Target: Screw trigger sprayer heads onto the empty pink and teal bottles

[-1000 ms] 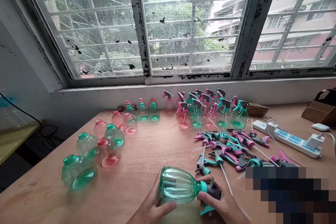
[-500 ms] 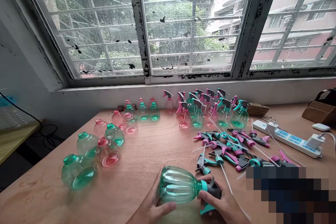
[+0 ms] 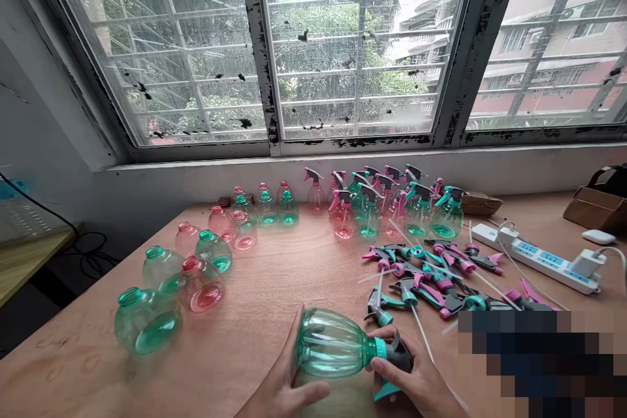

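Green bottle (image 3: 333, 344): lying sideways low on the table (image 3: 274, 274), body clasped by left hand (image 3: 284, 392) for steadiness; right hand (image 3: 416, 385) grips its spray head (image 3: 398, 356), neck-side. Loose spray heads (image 3: 431, 274) nearby.

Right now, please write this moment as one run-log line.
left hand: holds bottle on its side | right hand: grips spray head at bottle neck | loose spray heads: beyond, on table

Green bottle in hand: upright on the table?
No, the green bottle lies sideways, left hand on its body, right hand on the spray head.
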A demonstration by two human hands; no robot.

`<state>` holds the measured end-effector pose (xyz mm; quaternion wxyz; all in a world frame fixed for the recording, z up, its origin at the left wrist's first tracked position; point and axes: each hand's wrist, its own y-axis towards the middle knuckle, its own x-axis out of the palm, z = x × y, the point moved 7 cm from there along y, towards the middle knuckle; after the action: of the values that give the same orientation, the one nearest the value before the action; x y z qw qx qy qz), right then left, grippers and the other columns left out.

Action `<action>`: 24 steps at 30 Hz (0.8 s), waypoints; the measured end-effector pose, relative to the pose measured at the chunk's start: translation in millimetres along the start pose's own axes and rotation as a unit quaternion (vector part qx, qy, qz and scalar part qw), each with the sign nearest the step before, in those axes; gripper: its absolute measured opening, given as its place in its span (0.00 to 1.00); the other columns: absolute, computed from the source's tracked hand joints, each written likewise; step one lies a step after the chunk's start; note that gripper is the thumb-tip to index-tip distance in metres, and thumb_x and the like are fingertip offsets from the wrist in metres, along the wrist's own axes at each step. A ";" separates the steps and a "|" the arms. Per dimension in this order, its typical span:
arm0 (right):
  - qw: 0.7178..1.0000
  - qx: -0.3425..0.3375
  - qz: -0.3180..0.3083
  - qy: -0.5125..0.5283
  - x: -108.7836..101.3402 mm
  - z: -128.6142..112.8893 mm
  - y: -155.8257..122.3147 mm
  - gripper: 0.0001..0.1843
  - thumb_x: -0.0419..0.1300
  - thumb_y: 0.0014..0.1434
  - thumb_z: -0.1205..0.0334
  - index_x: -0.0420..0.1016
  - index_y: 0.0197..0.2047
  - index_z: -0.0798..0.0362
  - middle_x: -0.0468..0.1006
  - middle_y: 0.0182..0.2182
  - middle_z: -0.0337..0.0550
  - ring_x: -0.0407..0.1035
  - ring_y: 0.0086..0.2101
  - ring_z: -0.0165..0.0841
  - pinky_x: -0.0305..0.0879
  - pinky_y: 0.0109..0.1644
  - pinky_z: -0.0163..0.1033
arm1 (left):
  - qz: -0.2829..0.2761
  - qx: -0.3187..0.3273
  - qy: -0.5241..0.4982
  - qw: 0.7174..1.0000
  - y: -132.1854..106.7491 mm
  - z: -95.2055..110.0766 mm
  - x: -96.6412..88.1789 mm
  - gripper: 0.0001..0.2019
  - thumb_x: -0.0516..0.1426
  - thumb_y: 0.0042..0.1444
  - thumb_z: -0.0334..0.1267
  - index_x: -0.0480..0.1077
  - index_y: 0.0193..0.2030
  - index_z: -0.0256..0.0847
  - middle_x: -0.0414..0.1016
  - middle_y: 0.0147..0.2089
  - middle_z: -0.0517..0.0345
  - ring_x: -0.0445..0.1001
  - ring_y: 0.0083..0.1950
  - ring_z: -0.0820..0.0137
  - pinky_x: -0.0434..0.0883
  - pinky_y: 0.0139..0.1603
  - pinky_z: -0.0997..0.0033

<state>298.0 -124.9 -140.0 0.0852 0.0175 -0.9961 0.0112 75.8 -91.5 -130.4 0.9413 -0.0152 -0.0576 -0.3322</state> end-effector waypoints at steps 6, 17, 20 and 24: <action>1.000 -0.001 0.019 -0.011 -3.0 0.5 0.6 0.29 0.74 0.53 0.42 0.74 0.46 0.54 0.83 0.22 0.38 0.79 0.23 0.35 0.72 0.19 0.30 | -0.003 -0.003 0.004 1.000 1.5 5.2 4.2 0.54 0.67 0.60 0.45 0.32 0.79 0.56 0.41 0.82 0.56 0.41 0.82 0.53 0.38 0.80 0.47; 1.000 0.002 0.005 -0.009 0.9 -1.9 0.2 0.28 0.74 0.52 0.41 0.75 0.45 0.54 0.82 0.22 0.36 0.78 0.22 0.33 0.71 0.20 0.30 | 0.011 -0.003 -0.003 1.000 0.9 2.5 0.6 0.50 0.66 0.59 0.51 0.38 0.79 0.54 0.47 0.81 0.52 0.44 0.81 0.48 0.44 0.79 0.43; 1.000 0.017 0.003 -0.002 0.6 0.1 0.5 0.28 0.72 0.54 0.39 0.75 0.43 0.55 0.85 0.25 0.42 0.80 0.23 0.35 0.70 0.20 0.32 | 0.019 0.002 0.027 0.999 0.6 8.3 2.7 0.50 0.68 0.59 0.46 0.39 0.78 0.61 0.42 0.82 0.60 0.42 0.81 0.53 0.38 0.80 0.48; 1.000 0.014 -0.010 0.017 3.1 1.8 1.6 0.26 0.71 0.55 0.39 0.75 0.35 0.55 0.86 0.23 0.45 0.79 0.21 0.36 0.73 0.25 0.37 | 0.025 0.000 0.031 0.999 -0.2 9.0 4.3 0.49 0.65 0.62 0.45 0.35 0.78 0.63 0.44 0.82 0.61 0.46 0.81 0.56 0.36 0.80 0.49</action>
<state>294.6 -123.4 -141.3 0.1016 0.0282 -0.9941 0.0242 78.1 -93.8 -120.9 0.9507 -0.0060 -0.0286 -0.3089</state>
